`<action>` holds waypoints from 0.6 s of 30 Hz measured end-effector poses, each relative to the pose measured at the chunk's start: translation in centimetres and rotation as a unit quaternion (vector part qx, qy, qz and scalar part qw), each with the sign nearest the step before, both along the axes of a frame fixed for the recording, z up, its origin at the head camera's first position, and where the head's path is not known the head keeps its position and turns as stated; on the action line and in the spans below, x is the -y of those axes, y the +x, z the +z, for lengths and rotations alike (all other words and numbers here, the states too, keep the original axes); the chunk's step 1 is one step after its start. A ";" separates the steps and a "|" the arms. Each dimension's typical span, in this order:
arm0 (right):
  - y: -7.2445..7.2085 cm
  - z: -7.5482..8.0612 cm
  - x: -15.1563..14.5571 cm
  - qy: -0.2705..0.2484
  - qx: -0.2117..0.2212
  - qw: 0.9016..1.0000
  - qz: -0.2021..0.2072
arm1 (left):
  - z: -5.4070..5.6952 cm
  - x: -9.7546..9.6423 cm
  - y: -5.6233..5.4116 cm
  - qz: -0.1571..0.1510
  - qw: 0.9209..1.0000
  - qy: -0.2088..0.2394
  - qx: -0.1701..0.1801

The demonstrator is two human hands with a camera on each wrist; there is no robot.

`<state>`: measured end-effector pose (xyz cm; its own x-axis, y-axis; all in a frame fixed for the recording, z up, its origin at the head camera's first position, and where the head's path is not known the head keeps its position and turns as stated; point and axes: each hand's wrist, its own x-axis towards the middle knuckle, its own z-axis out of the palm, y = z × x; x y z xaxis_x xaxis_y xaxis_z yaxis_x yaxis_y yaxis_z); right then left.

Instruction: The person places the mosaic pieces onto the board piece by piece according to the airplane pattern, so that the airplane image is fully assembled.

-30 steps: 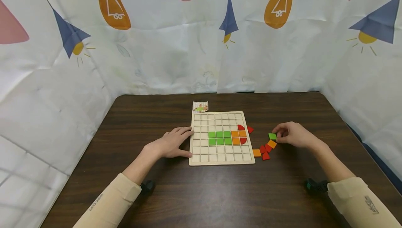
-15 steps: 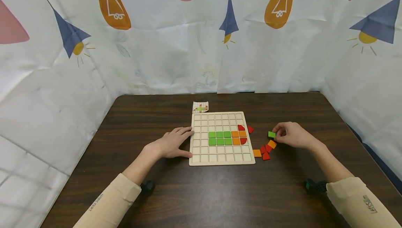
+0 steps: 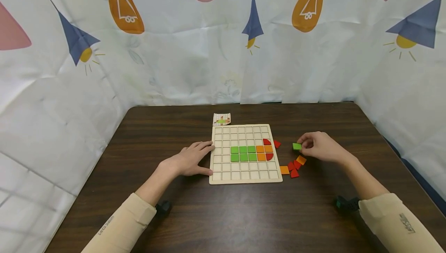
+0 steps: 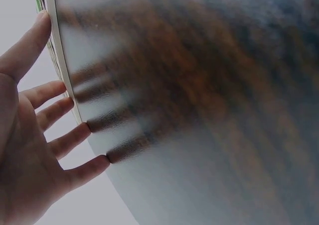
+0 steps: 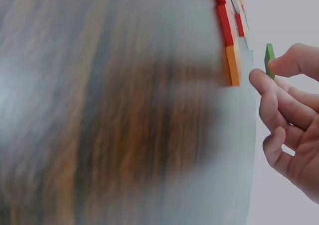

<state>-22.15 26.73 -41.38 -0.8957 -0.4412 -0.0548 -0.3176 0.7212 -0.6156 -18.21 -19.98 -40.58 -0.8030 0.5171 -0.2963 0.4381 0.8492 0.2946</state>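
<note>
A pale wooden grid board [image 3: 223, 176] lies mid-table. Set in its squares are several green tiles [image 3: 243, 154], three orange tiles [image 3: 261, 157] and two red rounded tiles [image 3: 266, 141]. My left hand [image 3: 189, 160] rests at the board's left edge, fingers spread and straight, the tips and thumb touching the rim; the left wrist view shows this hand [image 4: 45, 120] too. Right of the board, my right hand [image 3: 322, 147] pinches a green square tile [image 3: 296, 146] between thumb and fingers. In the right wrist view that green tile [image 5: 269, 60] is lifted above the table.
Several red tiles [image 3: 294, 173] and two orange ones, one an orange square [image 3: 284, 170], lie loose right of the board. Another red tile [image 3: 277, 143] sits by its right edge. Behind the board's far left corner is a small pattern card [image 3: 222, 119]. A printed curtain [image 3: 195, 63] surrounds the dark table [image 3: 223, 218].
My right hand has lifted the green tile from beside the loose orange tile and carried it a little left, toward the board. The left hand stays where it was.
</note>
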 end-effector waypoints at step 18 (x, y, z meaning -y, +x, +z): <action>-0.7 0.2 4.0 -0.053 0.021 0.997 0.045 | 0.2 0.0 0.2 -0.006 1.000 0.003 -0.005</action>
